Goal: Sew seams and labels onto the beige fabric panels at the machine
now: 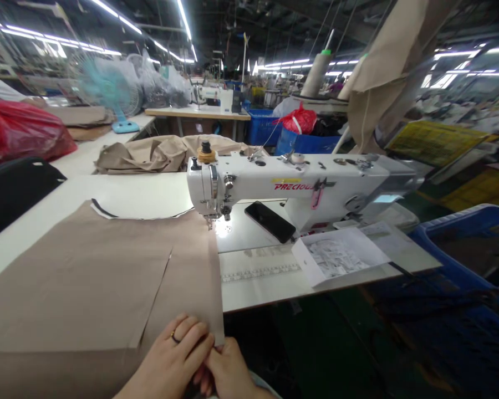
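Observation:
A large piece of beige fabric [108,266] covers the left of the sewing table, its right edge running up under the needle area of a white sewing machine [249,177]. At the near right corner of that cloth, my left hand [174,349] has its fingers bent over the edge. My right hand [228,368] meets it there, thumb and fingers pinching the cloth's edge; part of its grip is hidden behind the left hand. A dark strip with a white border [102,210] lines the curved far edge of the fabric.
A black phone [270,221] lies beside the machine, near a white box [336,255] of small labels. A measuring tape [260,272] runs along the tabletop. Crumpled beige cloth [162,154] lies behind. A blue basket [474,249] stands right; a teal fan [112,91] is back left.

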Demonstrator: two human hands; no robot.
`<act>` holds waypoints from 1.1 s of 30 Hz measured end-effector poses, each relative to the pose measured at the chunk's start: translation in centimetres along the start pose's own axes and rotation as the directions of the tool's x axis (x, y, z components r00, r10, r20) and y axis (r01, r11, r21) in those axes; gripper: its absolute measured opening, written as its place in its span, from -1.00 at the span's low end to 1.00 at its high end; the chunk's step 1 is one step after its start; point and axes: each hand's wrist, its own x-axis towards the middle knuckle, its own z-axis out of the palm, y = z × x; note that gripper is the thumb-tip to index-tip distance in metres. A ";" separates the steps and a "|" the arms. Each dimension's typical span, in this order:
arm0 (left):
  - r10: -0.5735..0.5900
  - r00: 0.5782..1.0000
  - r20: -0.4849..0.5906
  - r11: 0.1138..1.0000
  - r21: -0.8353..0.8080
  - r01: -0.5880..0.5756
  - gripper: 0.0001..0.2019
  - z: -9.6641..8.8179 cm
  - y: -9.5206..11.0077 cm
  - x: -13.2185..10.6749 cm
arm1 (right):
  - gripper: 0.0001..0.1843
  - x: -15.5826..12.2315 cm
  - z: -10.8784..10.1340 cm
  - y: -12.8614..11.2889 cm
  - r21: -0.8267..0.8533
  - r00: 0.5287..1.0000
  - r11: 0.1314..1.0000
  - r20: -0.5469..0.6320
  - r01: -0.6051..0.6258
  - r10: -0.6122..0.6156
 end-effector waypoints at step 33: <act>0.079 0.984 -0.158 0.983 -0.151 -0.104 -0.70 2.2 -5.8 3.4 | -0.58 11.3 -10.2 -14.2 -0.931 0.743 -0.099 0.342 0.352 -0.575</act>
